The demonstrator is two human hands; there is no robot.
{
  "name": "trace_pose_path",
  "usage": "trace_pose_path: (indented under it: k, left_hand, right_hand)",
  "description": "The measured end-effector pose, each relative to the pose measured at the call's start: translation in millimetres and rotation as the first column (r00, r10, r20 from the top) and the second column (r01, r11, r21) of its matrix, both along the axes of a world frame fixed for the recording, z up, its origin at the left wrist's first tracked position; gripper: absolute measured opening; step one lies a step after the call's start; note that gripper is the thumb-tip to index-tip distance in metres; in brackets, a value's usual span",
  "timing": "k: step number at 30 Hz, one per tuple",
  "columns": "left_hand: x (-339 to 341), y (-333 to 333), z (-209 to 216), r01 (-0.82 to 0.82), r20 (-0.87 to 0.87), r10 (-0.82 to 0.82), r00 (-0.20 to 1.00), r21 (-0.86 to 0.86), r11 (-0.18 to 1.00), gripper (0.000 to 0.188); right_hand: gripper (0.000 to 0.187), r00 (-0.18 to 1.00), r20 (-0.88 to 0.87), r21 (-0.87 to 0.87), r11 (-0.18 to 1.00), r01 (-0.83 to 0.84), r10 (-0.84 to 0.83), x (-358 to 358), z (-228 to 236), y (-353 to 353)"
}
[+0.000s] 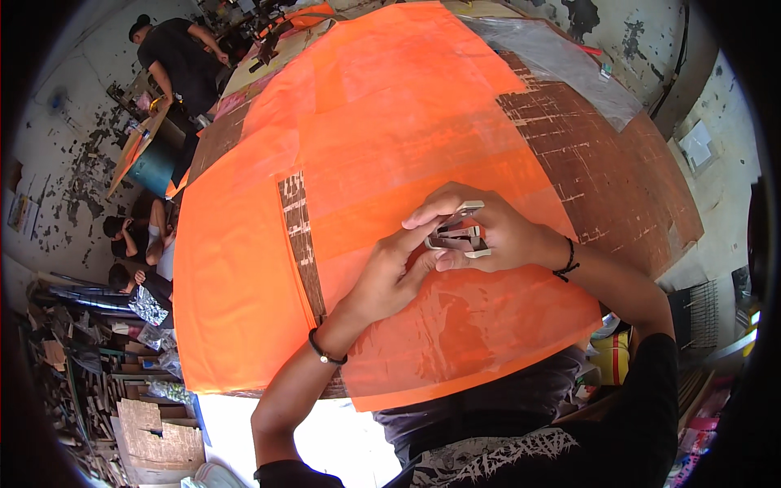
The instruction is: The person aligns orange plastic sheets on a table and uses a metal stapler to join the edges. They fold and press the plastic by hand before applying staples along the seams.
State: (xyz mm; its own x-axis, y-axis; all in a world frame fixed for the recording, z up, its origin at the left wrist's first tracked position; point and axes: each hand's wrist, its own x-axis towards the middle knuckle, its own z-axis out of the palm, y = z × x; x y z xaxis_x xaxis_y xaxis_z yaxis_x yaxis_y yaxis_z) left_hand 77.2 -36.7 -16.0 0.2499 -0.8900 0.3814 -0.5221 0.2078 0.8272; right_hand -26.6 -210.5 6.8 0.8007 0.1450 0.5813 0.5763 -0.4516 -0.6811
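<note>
A small pale stapler [470, 242] is held above the table's near part, its top part swung up from the base. My left hand [394, 272] is closed on its left end, thumb and fingers pinching there. My right hand [514, 236] wraps round it from the right, with fingers reaching over the far side. What lies inside the stapler is too small to make out. Below both hands, orange sheets [390, 179] are spread over the table, and a clear glossy film covers the nearest orange piece [455, 333].
A worn brown tabletop [598, 154] shows at the right and through a narrow gap. Clear plastic sheeting [553, 57] lies at the far right. One person [179, 61] stands at the far left; two others sit lower down. Scrap wood and cardboard [154, 435] are piled at lower left.
</note>
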Motion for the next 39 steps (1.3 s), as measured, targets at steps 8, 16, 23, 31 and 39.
trace_pose_path:
  k: [8,16,23,31,39]
  left_hand:
    - [4,8,56,-0.139,0.317,0.149,0.937,-0.054,0.989,0.037]
    - [-30,113,144,-0.203,0.513,0.014,0.858,0.314,0.928,0.031]
    - [-124,223,20,-0.571,0.019,0.623,0.782,0.421,0.705,0.017]
    - [-207,135,-70,-0.323,-0.839,0.341,0.424,0.211,0.922,0.046]
    - [-202,80,-79,-0.324,-0.83,0.218,0.513,0.048,0.945,0.011]
  right_hand:
    - [0.015,0.823,0.309,0.066,0.874,0.481,-0.477,-43,91,-29]
    - [0.055,0.743,-0.069,0.261,0.707,0.657,-0.665,-240,47,-39]
    - [0.024,0.476,-0.531,0.5,0.194,0.844,-0.701,-297,-75,56]
    - [0.046,0.545,-0.807,0.494,0.246,0.834,-0.229,-268,-90,107]
    - [0.054,0.716,-0.585,0.741,0.109,0.663,-0.379,-253,-104,123]
